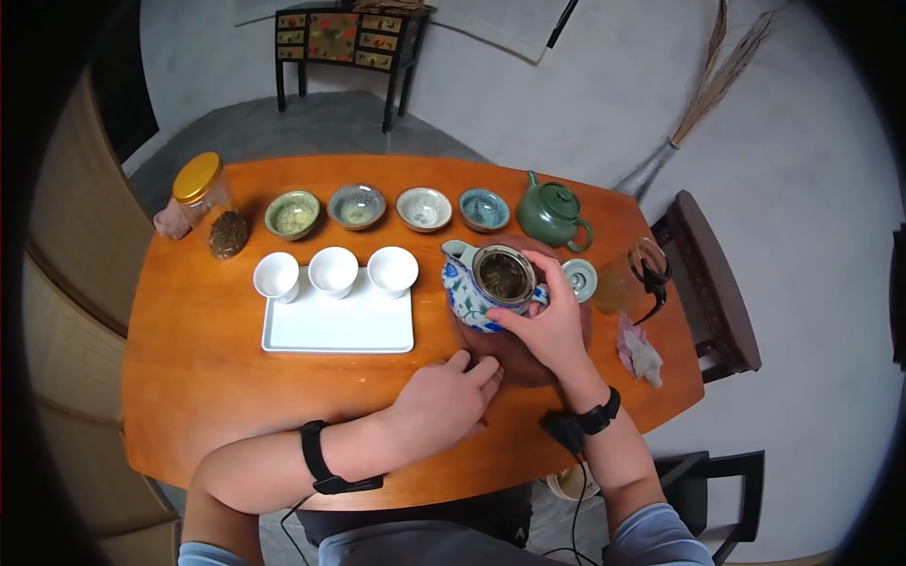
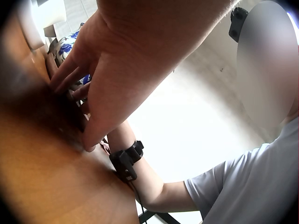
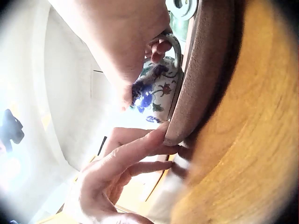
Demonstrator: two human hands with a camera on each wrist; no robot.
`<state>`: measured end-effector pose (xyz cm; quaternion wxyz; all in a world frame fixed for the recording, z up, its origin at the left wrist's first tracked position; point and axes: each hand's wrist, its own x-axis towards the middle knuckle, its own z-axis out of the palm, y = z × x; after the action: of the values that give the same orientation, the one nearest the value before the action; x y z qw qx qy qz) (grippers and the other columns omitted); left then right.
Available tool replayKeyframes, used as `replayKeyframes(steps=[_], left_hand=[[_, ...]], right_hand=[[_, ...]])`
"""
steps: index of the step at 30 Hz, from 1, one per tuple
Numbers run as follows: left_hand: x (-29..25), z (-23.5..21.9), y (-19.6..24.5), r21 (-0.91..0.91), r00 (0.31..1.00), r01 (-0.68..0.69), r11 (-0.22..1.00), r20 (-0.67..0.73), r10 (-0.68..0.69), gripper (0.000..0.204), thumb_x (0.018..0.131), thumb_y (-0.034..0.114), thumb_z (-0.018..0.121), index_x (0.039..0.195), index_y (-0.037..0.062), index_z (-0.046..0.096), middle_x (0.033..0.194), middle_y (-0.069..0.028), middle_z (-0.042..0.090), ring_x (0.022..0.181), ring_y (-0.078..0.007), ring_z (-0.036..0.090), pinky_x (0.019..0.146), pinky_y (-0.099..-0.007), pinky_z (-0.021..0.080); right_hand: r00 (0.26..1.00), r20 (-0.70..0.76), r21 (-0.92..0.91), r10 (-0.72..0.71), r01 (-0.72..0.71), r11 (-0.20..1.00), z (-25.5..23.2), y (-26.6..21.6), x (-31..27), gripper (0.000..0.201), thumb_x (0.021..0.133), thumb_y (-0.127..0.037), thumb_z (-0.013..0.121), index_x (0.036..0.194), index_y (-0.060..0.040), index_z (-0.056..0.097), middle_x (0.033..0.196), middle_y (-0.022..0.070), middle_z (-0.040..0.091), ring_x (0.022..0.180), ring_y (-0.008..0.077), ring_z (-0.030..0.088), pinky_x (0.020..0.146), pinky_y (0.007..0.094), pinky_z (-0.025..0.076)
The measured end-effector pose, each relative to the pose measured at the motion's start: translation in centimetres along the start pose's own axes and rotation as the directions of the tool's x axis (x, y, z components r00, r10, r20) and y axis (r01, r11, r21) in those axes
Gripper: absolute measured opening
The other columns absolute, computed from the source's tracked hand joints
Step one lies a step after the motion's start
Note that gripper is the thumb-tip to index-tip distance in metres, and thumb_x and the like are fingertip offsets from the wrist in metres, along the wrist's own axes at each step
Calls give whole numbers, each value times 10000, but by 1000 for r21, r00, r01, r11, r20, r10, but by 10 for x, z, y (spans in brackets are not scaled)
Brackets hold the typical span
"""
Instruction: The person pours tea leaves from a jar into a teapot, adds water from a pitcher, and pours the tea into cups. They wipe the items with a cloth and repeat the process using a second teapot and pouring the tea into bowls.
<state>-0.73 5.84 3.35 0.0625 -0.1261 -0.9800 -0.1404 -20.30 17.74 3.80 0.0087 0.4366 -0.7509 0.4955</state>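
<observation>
A blue-and-white floral teapot point(image 1: 472, 292) stands on a round brown board point(image 1: 514, 363), lidless, with dark liquid and leaves inside. My right hand point(image 1: 547, 325) grips it on the handle side. The thumb lies against the painted body, and in the right wrist view fingers curl by the handle point(image 3: 176, 51). My left hand point(image 1: 439, 396) is at the board's near-left edge. In the right wrist view its fingertips touch the thick rim point(image 3: 205, 70), the fingers slightly bent and the thumb apart. A small pale round lid point(image 1: 579, 279) lies right of the teapot.
Three white cups point(image 1: 333, 272) stand along a white tray point(image 1: 340, 330) on the left. Behind are several glazed bowls point(image 1: 359, 208) and a green teapot point(image 1: 550, 212). A gold-lidded jar point(image 1: 203, 189) sits far left. On the right are a glass pitcher point(image 1: 618, 283) and a crumpled cloth point(image 1: 642, 354).
</observation>
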Motion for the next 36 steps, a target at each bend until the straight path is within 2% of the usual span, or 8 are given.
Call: replayKeyframes(steps=[9, 13, 17, 20, 22, 25, 29, 36], left_hand=[[-9, -48, -30, -305, 994, -66, 950, 58, 88, 632, 939, 389, 742, 1404, -12, 595, 1408, -152, 606, 1183, -352, 652, 962, -408, 558], [-30, -143, -59, -518, 957, 158, 841, -131, -260, 415, 925, 317, 777, 1202, 12, 727, 1067, -143, 748, 1000, -295, 736, 885, -372, 573], [-67, -172, -161, -528, 409, 284, 800, -688, -600, 232, 981, 197, 735, 1147, 38, 763, 1087, -86, 758, 1017, -167, 709, 858, -309, 560], [-103, -168, -237, -139, 143, 621, 771, -947, -286, 462, 889, 357, 833, 1252, 89, 734, 1180, -127, 730, 1049, -201, 674, 904, -340, 535], [-111, -156, -255, -261, -143, 934, 242, -898, -415, 810, 754, 536, 903, 1418, 157, 634, 1253, -182, 698, 1164, -251, 668, 985, -352, 535], [-123, -142, -279, -361, -151, 907, 215, -757, -636, 1046, 679, 608, 918, 1520, 132, 517, 1314, -240, 666, 1227, -289, 670, 1051, -369, 520], [-136, -117, -312, -442, 62, 638, 630, -786, -615, 988, 742, 538, 906, 1472, -2, 515, 1360, -231, 658, 1229, -320, 684, 1050, -393, 523], [-114, -119, -281, -519, -31, 664, 537, -738, -674, 924, 729, 412, 956, 1354, -95, 502, 1238, -213, 683, 1154, -260, 678, 985, -345, 538]], right_hand=[[999, -14, 2, -49, 49, 999, -11, 0, 2, 845, 696, -183, 945, 1433, -26, 563, 1301, 70, 622, 981, 172, 566, 833, 288, 498], [984, -69, 23, -165, 167, 986, -15, 9, 5, 657, 830, -142, 806, 1433, -25, 572, 1284, 69, 629, 1026, 171, 555, 947, 312, 462], [988, -107, 125, -113, 126, 984, -15, 13, 3, 471, 965, -49, 632, 1429, -3, 561, 1294, 87, 621, 1018, 144, 556, 947, 289, 474], [994, -86, 213, -67, 84, 973, -12, 18, 3, 388, 1041, -70, 566, 1422, 4, 559, 1288, 81, 619, 980, 120, 569, 917, 271, 488], [996, -83, 240, -45, 64, 969, -10, 22, 3, 384, 1044, -74, 566, 1419, 5, 560, 1288, 77, 618, 974, 115, 570, 912, 269, 490], [997, -67, 262, -24, 41, 964, -8, 24, 3, 375, 1049, -79, 564, 1414, 5, 563, 1286, 71, 620, 964, 103, 572, 899, 264, 496], [998, -60, 266, 0, 16, 964, -9, 24, 4, 365, 1054, -82, 562, 1410, -3, 570, 1275, 64, 632, 959, 93, 571, 881, 257, 504], [994, -93, 210, -54, 72, 975, -11, 29, 6, 352, 1048, -78, 572, 1392, -4, 585, 1279, 69, 625, 985, 113, 580, 898, 266, 504]])
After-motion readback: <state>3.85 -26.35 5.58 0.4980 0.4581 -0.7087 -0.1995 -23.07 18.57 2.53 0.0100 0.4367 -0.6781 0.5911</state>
